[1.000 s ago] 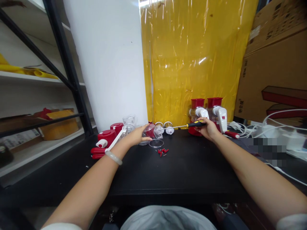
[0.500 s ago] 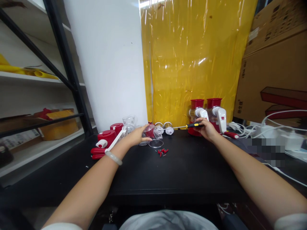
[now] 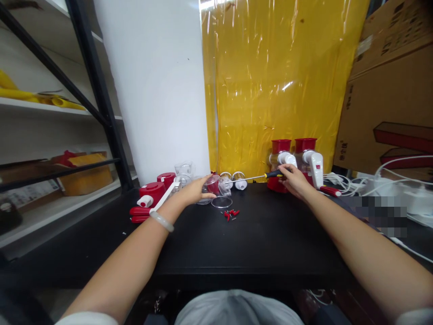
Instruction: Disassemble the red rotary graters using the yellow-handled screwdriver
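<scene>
My left hand (image 3: 193,190) is wrapped round a clear plastic cup with a red part inside (image 3: 214,185), lying on its side at the back of the black table (image 3: 257,243). My right hand (image 3: 293,179) grips the black-and-yellow handle of a screwdriver (image 3: 267,175). Its thin shaft points left toward the cup. A clear ring (image 3: 221,201) and several small red screws or plugs (image 3: 230,213) lie just in front of the cup.
Two assembled red-and-white appliances (image 3: 301,158) stand behind my right hand. Red and white parts (image 3: 152,198) lie left of the cup. White cables (image 3: 372,183) and cardboard boxes (image 3: 389,90) fill the right side. A metal shelf rack (image 3: 50,149) stands at the left, yellow plastic sheet (image 3: 270,81) behind.
Both hands keep their hold. The camera has shifted slightly, and the screwdriver handle sits a little higher than before.
</scene>
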Tool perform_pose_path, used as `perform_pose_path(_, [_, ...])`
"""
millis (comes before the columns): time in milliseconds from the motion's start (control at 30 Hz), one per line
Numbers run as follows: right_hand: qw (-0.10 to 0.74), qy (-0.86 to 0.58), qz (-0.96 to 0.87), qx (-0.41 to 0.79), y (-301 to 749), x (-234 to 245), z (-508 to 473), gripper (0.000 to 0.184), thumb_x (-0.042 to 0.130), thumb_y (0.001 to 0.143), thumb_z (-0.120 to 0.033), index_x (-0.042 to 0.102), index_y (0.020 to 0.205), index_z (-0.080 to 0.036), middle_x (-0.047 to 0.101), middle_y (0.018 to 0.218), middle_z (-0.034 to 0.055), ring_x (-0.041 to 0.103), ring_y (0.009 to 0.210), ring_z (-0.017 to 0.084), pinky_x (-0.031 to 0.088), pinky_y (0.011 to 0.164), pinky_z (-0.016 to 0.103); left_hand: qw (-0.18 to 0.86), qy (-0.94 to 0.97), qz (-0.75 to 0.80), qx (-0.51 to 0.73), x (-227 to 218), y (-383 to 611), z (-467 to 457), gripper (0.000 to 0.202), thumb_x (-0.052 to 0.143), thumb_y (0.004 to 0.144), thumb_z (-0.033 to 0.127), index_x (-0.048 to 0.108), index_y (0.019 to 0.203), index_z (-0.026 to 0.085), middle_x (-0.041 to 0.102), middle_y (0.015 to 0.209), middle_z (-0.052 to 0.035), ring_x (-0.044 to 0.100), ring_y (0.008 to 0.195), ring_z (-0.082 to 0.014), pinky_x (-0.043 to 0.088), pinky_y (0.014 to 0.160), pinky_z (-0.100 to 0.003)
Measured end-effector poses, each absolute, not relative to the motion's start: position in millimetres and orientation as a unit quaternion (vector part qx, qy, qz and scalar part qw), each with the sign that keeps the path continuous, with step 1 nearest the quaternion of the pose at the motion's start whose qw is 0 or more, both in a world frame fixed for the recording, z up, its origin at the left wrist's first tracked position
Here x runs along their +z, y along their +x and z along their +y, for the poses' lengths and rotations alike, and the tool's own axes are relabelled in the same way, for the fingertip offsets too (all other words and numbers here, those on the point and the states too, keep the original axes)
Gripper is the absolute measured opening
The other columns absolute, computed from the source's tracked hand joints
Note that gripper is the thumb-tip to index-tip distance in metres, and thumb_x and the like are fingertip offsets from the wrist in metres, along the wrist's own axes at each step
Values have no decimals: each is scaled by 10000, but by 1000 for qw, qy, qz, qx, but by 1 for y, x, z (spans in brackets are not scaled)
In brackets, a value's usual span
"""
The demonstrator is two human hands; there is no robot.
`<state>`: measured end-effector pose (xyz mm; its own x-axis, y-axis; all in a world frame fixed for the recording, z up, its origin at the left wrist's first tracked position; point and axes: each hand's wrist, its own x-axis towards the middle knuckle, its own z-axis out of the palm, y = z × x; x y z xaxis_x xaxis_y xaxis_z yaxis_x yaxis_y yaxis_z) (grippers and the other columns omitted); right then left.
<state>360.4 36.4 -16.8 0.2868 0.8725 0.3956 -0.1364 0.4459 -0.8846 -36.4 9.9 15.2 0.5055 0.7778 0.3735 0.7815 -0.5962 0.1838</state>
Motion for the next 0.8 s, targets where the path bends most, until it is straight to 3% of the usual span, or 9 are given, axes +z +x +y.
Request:
perform_pose_path(133, [697, -304, -444, 474, 358, -7, 25, 329, 782, 570, -232, 618, 852, -268, 644, 819, -18, 611, 744, 146, 503, 581, 249, -1, -870, -446, -212, 16, -35, 8, 880, 701, 774, 570, 350, 1498, 214, 460, 1510, -146, 467, 1365, -307, 368, 1116, -415])
perform_pose_path(200, [693, -295, -442, 488, 358, -5, 23, 315, 748, 561, -201, 628, 846, -259, 647, 816, -7, 618, 774, 158, 520, 610, 268, 2, -868, -449, -212, 16, -35, 8, 886, 704, 773, 568, 348, 1500, 206, 453, 1513, -153, 461, 1369, -311, 364, 1119, -416])
perform_pose_path(267, [698, -303, -455, 462, 360, -6, 25, 256, 734, 595, -254, 627, 828, -250, 647, 814, 3, 626, 777, 174, 534, 620, 294, 3, -868, -450, -213, 16, -35, 8, 891, 705, 773, 569, 346, 1502, 206, 452, 1513, -152, 457, 1372, -317, 362, 1122, -425])
perform_pose_path(333, [702, -344, -475, 405, 362, -8, 30, 221, 710, 679, -403, 615, 790, -237, 637, 761, 14, 623, 705, 185, 528, 587, 313, 0, -867, -450, -212, 16, -36, 9, 892, 704, 773, 575, 346, 1503, 208, 460, 1508, -150, 466, 1364, -324, 373, 1114, -438])
perform_pose_path(400, [690, -409, -498, 329, 365, -11, 34, 343, 636, 755, -566, 607, 750, -224, 590, 629, 15, 577, 569, 177, 480, 512, 302, -3, -866, -452, -212, 16, -36, 10, 898, 702, 772, 582, 349, 1503, 198, 468, 1501, -154, 478, 1352, -330, 389, 1102, -442])
perform_pose_path(467, [669, -462, -523, 257, 367, -12, 37, 424, 596, 778, -635, 609, 727, -214, 517, 511, 1, 496, 462, 155, 399, 442, 276, -4, -867, -450, -214, 16, -36, 10, 901, 708, 768, 581, 356, 1500, 192, 472, 1498, -156, 482, 1350, -329, 392, 1102, -433])
perform_pose_path(567, [680, -448, -520, 258, 364, -10, 35, 332, 676, 733, -545, 614, 747, -219, 528, 544, -12, 459, 453, 126, 355, 418, 250, -2, -867, -449, -215, 16, -35, 9, 898, 719, 760, 573, 366, 1496, 198, 469, 1501, -153, 470, 1360, -324, 378, 1117, -423])
perform_pose_path(700, [723, -339, -438, 414, 356, -4, 26, 198, 697, 613, -301, 599, 774, -241, 586, 729, -16, 545, 601, 131, 461, 496, 250, -5, -865, -455, -213, 17, -34, 8, 900, 715, 763, 575, 360, 1501, 200, 462, 1506, -148, 475, 1355, -329, 380, 1117, -439])
perform_pose_path(800, [710, -289, -420, 485, 356, -2, 20, 207, 632, 554, -224, 608, 759, -234, 600, 772, 4, 579, 696, 152, 505, 554, 267, -10, -867, -450, -212, 16, -35, 9, 914, 713, 767, 575, 345, 1509, 190, 455, 1512, -147, 478, 1354, -321, 386, 1114, -428])
